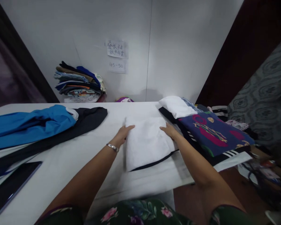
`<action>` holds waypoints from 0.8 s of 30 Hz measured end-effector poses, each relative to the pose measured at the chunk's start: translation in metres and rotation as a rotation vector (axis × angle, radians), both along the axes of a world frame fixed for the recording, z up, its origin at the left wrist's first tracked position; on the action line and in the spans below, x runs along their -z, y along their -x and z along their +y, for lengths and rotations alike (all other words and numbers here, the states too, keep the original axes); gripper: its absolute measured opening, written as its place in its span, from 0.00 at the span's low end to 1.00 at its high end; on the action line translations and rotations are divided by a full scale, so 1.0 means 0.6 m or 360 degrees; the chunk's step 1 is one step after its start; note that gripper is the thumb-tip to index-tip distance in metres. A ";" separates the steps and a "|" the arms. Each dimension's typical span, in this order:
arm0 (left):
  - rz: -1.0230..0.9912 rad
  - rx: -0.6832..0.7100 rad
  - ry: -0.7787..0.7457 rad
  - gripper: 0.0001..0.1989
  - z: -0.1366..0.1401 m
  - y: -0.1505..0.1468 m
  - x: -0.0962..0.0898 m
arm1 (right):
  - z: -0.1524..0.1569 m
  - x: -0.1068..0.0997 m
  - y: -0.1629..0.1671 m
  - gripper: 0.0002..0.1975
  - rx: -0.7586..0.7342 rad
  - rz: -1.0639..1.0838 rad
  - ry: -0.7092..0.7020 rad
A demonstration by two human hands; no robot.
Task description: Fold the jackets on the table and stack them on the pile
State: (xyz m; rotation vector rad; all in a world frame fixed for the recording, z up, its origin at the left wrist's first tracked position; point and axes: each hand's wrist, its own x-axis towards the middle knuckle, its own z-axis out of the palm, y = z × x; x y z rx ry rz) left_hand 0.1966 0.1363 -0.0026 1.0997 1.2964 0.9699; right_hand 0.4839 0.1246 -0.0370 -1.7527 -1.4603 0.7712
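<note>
A white, fuzzy-looking folded garment lies on the white table in front of me, with a thin black band along its near edge. My left hand grips its left side, thumb on top and the other fingers mostly hidden at the edge. On the opposite side, my right hand holds the cloth the same way, its fingers partly hidden. A silver bracelet circles my left wrist. Just right of my right hand is a pile of clothes, topped by a dark blue patterned garment and a white folded one.
Blue and black clothes lie across the left of the table, near a dark-screened tablet or phone. A tall stack of folded clothes stands by the wall. Handwritten paper signs hang there.
</note>
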 end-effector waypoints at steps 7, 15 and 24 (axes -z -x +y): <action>0.0435 -0.0284 0.0078 0.28 0.029 0.126 0.023 | -0.004 0.021 0.105 0.32 -0.0018 -0.0272 0.0072; 0.1456 -0.0185 -0.0547 0.35 -0.013 0.112 0.029 | -0.004 -0.014 0.127 0.40 -0.0038 -0.0788 0.0109; 0.2026 0.0349 -0.1074 0.32 -0.070 0.056 0.080 | 0.040 -0.037 0.214 0.33 -0.0474 -0.1078 -0.0251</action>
